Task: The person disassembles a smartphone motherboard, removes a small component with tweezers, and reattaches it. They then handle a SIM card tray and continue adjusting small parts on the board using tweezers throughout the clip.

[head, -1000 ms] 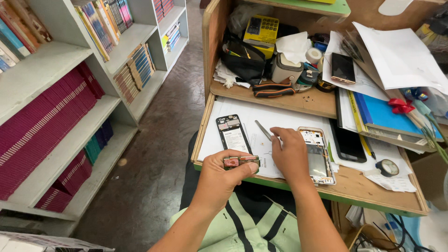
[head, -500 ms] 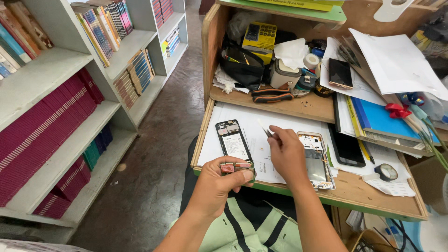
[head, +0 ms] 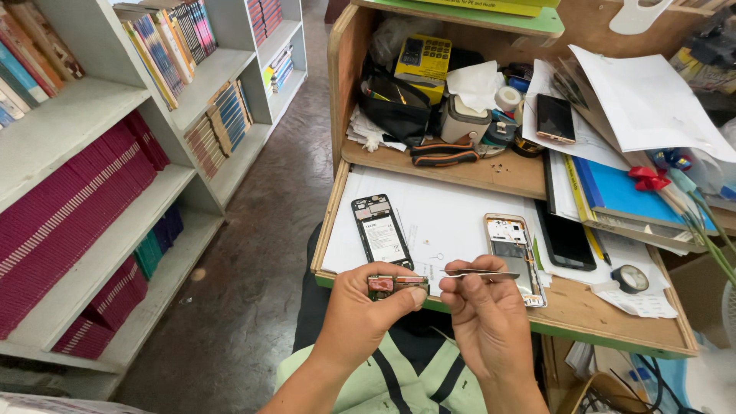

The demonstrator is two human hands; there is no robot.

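Note:
My left hand [head: 364,310] pinches a small reddish circuit board [head: 392,285] at the desk's front edge. My right hand [head: 484,318] grips metal tweezers [head: 479,274], held level, their point just right of the board. An opened phone body [head: 381,230] showing its battery lies on white paper [head: 445,218] behind my left hand. A second phone frame [head: 512,253] rests beyond my right hand.
A black phone [head: 566,238] lies right of the frame, a tape roll [head: 632,277] near the desk's right corner. The raised back shelf [head: 491,172] holds pliers [head: 445,153], a black pouch [head: 395,103], a yellow box [head: 423,61], papers and another phone [head: 555,119]. Bookshelves [head: 115,169] stand left.
My right hand lifted off the phone frame and drew back toward me, tweezers now level beside the board. My left hand raised the board slightly.

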